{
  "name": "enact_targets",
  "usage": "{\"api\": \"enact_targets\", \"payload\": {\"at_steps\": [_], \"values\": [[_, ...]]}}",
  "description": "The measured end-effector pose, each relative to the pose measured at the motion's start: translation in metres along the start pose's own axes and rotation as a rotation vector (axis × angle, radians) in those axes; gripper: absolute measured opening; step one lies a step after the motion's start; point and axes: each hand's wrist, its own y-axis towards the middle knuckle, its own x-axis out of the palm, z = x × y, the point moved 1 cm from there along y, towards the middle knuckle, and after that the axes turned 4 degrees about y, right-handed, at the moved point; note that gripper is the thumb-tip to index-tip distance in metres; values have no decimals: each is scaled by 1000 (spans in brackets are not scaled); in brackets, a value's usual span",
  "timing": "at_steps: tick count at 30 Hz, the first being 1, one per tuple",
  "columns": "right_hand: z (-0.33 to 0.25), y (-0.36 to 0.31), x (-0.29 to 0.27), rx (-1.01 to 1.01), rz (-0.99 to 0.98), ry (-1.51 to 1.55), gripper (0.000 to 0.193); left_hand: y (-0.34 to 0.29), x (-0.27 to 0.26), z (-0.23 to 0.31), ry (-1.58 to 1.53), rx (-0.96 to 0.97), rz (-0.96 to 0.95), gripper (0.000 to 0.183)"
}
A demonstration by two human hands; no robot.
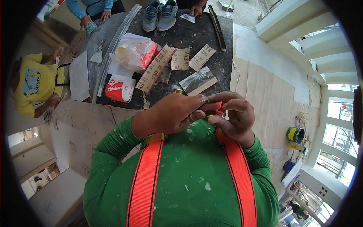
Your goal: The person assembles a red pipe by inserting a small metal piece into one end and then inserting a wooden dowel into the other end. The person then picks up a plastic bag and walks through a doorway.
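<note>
In front of my chest my two hands meet over a small folded red and dark maroon piece [214, 108], its kind partly hidden by the fingers. My left hand [172, 113] is closed on its left end, with thumb and fingertips pressed together. My right hand [238, 115] curls its fingers and thumb around the right end. Just beyond them on the dark table lies a flat grey sanding block [198, 81]. Strips of sandpaper with printed tan backs, one long [155, 70] and two short, lie behind it.
The dark table [223, 30] also holds a red and white food box [120, 89], a plastic bag [136, 53], grey shoes [167, 17], long metal strips [113, 49] and a dark metal channel [216, 28]. Co-workers stand at the far side and left. Buckets [295, 135] stand at right.
</note>
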Motion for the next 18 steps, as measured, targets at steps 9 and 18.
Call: {"api": "enact_targets", "payload": {"at_steps": [9,18], "values": [[-1,1,-4,10,-40,-93,37,-1,2,-5,52,-57,-63,32],[7,-6,-3,187,60,-86,31,2,3,-5,88,-139,3,50]]}}
